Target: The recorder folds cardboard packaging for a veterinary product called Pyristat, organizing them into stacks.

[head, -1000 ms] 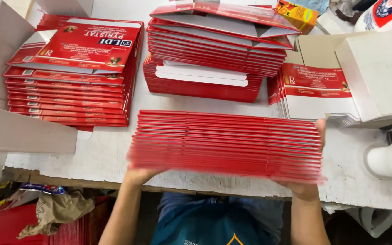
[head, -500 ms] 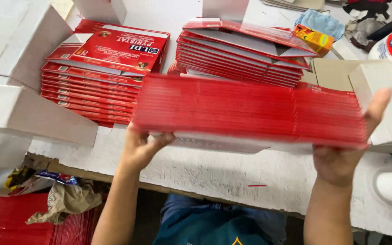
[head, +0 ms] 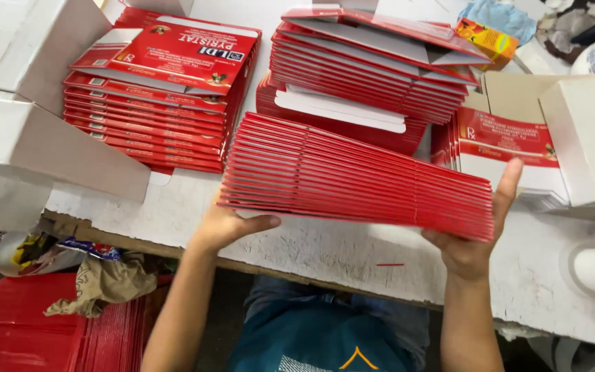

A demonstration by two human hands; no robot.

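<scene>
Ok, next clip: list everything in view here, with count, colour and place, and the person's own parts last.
held stack of flat cartons: one stack, red, lifted over the table's front edge
carton piles: at least three, red and white, at the table's rear left, centre and right
white boxes: several, at the left and right edges
table: one, white and worn
small packet: one, orange and yellow, far back
blue cloth: one, top right
red sheets: one pile, on the floor at lower left
left hand: under the stack's left end
right hand: gripping the stack's right end
</scene>
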